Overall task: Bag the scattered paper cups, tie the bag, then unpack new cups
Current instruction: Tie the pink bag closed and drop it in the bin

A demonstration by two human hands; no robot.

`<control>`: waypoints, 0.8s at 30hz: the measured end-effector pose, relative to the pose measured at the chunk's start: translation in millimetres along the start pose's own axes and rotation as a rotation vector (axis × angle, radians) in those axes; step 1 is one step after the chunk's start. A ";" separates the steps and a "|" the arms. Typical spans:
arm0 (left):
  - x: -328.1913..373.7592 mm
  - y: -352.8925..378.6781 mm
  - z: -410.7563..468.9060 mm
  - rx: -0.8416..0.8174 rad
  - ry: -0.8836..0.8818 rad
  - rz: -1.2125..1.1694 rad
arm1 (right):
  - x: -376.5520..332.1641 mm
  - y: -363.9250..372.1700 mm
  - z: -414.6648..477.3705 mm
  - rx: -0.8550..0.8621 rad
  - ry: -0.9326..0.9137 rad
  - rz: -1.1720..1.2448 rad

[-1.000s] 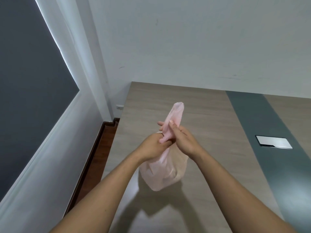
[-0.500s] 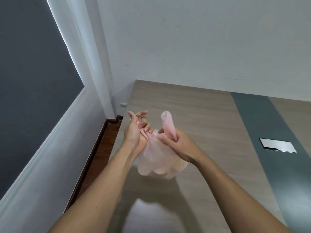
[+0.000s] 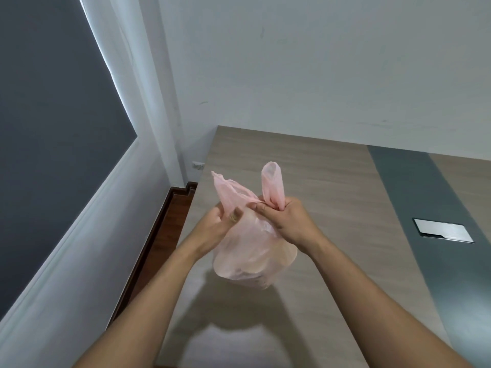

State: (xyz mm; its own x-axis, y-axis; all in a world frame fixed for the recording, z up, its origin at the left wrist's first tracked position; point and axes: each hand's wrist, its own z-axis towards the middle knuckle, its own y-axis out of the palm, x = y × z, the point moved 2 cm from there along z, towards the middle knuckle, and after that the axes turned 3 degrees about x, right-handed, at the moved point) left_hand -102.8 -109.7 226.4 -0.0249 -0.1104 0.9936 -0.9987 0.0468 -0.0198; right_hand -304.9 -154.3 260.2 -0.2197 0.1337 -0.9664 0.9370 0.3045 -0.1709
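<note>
Thin translucent pink plastic bag (image 3: 249, 251), apparently cup-filled, held above the wood-grain table (image 3: 332, 181), one handle pinched by fingers of each hand: film may be torn, or grip lost, if overtightened.

The bag (image 3: 249, 251) is pale translucent pink. The counter (image 3: 318, 181) is light wood-grain with a dark grey stripe (image 3: 414, 197) holding a silvery plate (image 3: 443, 230). White wall (image 3: 318, 70), reddish-brown floor (image 3: 170, 224).
</note>
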 end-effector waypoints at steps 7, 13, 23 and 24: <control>7.2 27.7 6.0 0.271 0.004 0.135 | 0.4 11.6 -6.0 -0.153 -0.009 -0.188; 9.6 27.9 24.1 0.450 -0.092 -0.769 | 9.7 8.4 2.5 0.020 0.114 0.197; 30.0 25.8 14.5 0.186 -0.078 -0.691 | 12.1 7.9 9.0 0.116 0.234 0.848; 29.5 26.8 16.1 0.153 -0.088 -0.697 | 13.1 10.3 10.1 0.152 0.250 0.744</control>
State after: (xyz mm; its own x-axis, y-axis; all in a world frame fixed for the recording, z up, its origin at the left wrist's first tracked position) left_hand -131.0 -127.6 253.4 0.6239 -0.1438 0.7681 -0.7783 -0.2030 0.5942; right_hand -295.4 -159.0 243.8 0.4403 0.4641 -0.7686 0.8845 -0.0771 0.4601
